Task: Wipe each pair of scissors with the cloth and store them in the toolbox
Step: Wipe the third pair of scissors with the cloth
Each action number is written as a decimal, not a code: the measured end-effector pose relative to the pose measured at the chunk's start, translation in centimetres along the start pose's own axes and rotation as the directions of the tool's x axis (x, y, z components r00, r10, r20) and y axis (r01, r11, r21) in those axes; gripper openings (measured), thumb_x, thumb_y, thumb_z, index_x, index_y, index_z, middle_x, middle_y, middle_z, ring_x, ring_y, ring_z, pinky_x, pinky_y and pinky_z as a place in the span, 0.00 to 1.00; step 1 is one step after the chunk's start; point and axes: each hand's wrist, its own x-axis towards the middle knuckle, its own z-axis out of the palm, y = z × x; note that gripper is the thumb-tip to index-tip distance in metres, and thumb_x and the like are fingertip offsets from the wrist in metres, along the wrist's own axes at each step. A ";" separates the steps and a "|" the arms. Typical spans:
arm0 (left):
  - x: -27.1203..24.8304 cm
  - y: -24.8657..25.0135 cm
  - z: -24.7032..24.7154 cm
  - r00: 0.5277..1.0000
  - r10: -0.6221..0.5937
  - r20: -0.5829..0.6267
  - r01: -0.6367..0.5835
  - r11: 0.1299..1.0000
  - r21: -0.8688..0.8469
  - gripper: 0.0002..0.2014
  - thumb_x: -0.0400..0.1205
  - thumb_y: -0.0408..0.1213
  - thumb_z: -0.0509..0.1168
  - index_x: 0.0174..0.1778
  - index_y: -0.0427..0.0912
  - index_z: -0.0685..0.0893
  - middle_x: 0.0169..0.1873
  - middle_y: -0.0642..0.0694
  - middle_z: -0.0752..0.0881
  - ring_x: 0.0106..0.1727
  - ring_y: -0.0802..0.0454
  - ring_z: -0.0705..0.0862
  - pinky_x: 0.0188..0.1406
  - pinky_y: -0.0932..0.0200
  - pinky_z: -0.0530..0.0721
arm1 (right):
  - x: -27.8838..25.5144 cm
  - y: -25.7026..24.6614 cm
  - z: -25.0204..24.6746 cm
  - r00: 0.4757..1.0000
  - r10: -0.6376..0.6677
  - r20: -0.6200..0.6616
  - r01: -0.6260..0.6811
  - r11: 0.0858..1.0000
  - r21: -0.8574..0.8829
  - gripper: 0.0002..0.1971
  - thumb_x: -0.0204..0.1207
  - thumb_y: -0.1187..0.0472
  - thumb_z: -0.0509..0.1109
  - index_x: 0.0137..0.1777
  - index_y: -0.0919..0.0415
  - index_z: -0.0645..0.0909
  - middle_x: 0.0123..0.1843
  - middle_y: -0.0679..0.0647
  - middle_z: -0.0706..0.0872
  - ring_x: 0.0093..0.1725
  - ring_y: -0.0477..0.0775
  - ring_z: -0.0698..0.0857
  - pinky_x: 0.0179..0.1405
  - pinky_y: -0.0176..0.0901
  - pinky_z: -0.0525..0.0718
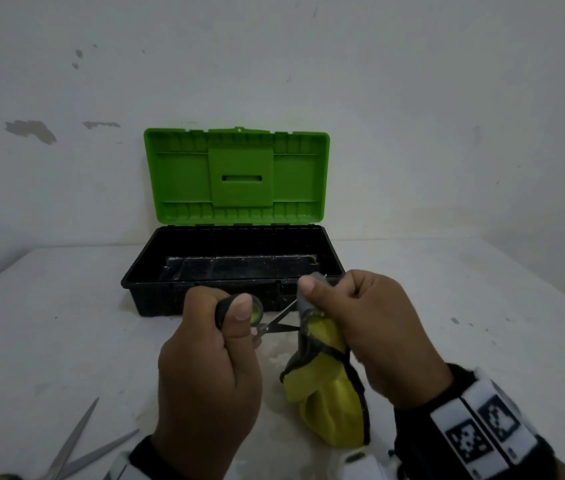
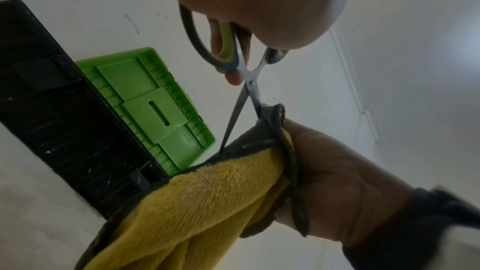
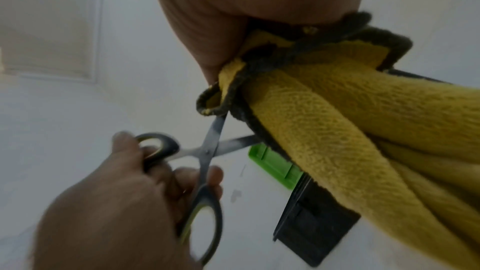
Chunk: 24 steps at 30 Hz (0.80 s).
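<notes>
Over the table (image 1: 66,306), the left hand (image 1: 205,368) grips opened scissors (image 1: 274,325) while the right hand (image 1: 371,334) pinches the cloth (image 1: 322,393) around one blade; the toolbox (image 1: 232,271) looks empty, and another pair (image 1: 77,448) waits unwiped.

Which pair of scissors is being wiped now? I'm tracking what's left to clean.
The small black-handled scissors, held by the left hand, one blade inside the yellow cloth that the right hand grips. The other scissors lie untouched on the table, lower left.

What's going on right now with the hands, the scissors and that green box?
Left hand grips open scissors by the handles. Right hand pinches yellow cloth round one blade. Toolbox open behind. Second scissors waiting on table; nothing in the way.
</notes>
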 end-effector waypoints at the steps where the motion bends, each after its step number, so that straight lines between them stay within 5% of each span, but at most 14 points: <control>1: 0.0 0.0 0.0 1.000 -0.001 0.001 0.001 1.000 0.001 0.18 0.89 0.52 0.47 0.44 0.45 0.71 0.23 0.52 0.82 0.37 0.65 0.82 0.26 0.85 0.72 | -0.4 -0.1 0.2 1.000 -0.002 0.026 0.002 1.000 0.000 0.22 0.65 0.44 0.81 0.23 0.55 0.74 0.21 0.49 0.77 0.21 0.46 0.75 0.23 0.40 0.76; 6: -0.2 0.2 0.0 0.995 -0.100 0.029 0.102 0.993 -0.068 0.18 0.87 0.57 0.47 0.42 0.50 0.71 0.23 0.53 0.82 0.35 0.68 0.86 0.22 0.79 0.76 | 1.3 0.1 -0.8 1.000 0.011 -0.029 -0.013 0.999 -0.042 0.23 0.65 0.45 0.81 0.25 0.58 0.73 0.20 0.49 0.75 0.20 0.44 0.74 0.21 0.34 0.74; 9: 0.0 -0.1 0.1 0.972 -0.235 0.031 0.237 0.964 -0.118 0.20 0.86 0.60 0.47 0.39 0.49 0.71 0.20 0.46 0.80 0.27 0.67 0.87 0.20 0.77 0.76 | 2.3 0.3 -2.0 0.997 0.016 -0.077 -0.019 0.999 -0.032 0.24 0.64 0.44 0.80 0.26 0.60 0.74 0.21 0.50 0.75 0.20 0.44 0.73 0.21 0.35 0.74; 12: 0.6 -0.2 0.1 0.892 -0.448 0.063 0.451 0.867 -0.213 0.22 0.84 0.61 0.47 0.39 0.48 0.73 0.28 0.45 0.85 0.23 0.58 0.86 0.24 0.62 0.85 | 1.8 -0.2 -2.7 0.995 -0.073 -0.071 0.067 0.994 -0.084 0.25 0.61 0.40 0.79 0.28 0.62 0.75 0.23 0.55 0.77 0.22 0.46 0.75 0.21 0.36 0.75; 15: 1.2 -0.2 0.0 0.796 -0.595 0.106 0.599 0.751 -0.279 0.22 0.79 0.61 0.49 0.40 0.46 0.75 0.23 0.41 0.84 0.23 0.49 0.87 0.30 0.47 0.86 | 0.1 -1.4 -2.3 0.974 -0.226 0.013 0.225 0.957 -0.184 0.24 0.58 0.39 0.78 0.30 0.61 0.77 0.23 0.54 0.81 0.22 0.42 0.76 0.20 0.32 0.75; 19: 1.4 -0.1 0.2 0.683 -0.707 0.183 0.718 0.604 -0.346 0.20 0.86 0.56 0.50 0.43 0.44 0.77 0.19 0.41 0.82 0.27 0.41 0.89 0.31 0.47 0.85 | -1.5 -1.6 -1.1 0.951 -0.267 0.157 0.300 0.917 -0.261 0.21 0.57 0.43 0.83 0.30 0.55 0.77 0.27 0.50 0.84 0.23 0.44 0.80 0.20 0.29 0.75; 24: 1.5 -0.6 0.0 0.629 -0.759 0.170 0.758 0.549 -0.351 0.20 0.87 0.55 0.51 0.42 0.46 0.78 0.14 0.52 0.76 0.34 0.41 0.85 0.30 0.51 0.79 | -1.5 -1.6 -0.8 0.973 -0.213 0.085 0.228 0.941 -0.250 0.20 0.58 0.45 0.84 0.29 0.57 0.78 0.26 0.50 0.85 0.21 0.41 0.78 0.19 0.30 0.75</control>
